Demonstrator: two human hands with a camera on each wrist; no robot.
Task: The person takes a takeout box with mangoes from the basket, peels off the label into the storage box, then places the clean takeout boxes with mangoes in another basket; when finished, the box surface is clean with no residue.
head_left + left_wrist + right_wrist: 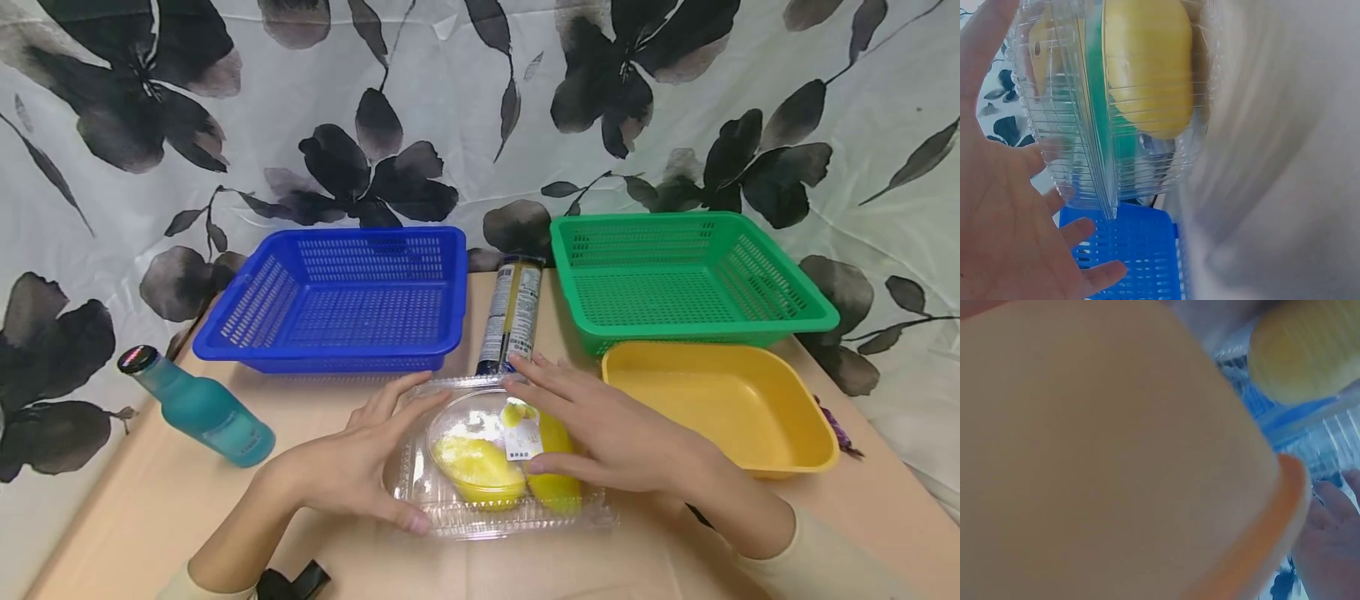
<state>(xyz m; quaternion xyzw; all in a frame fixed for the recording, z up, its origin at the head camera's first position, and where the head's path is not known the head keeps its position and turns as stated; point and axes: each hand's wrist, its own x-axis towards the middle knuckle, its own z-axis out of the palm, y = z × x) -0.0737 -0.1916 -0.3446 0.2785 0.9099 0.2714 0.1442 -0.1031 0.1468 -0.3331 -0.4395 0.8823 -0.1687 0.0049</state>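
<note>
A clear plastic clamshell box (480, 521) with two yellow mangoes (480, 471) inside lies on the table at front center. The mangoes look like yellow oval fruit, and a white label (522, 437) is on the lid. My left hand (352, 467) is at the box's left side, thumb by the front corner and fingers extended over the back left edge. In the left wrist view its fingers are spread beside the ridged wall of the clamshell box (1141, 169). My right hand (615, 433) rests over the lid's right part, fingers straight.
Behind the box lies a dark cylindrical can (512, 312), between a blue basket (352, 364) and a green basket (697, 333). A yellow tub (817, 462) stands at right. A teal bottle (213, 412) leans at left. A black object (300, 579) shows near the left forearm.
</note>
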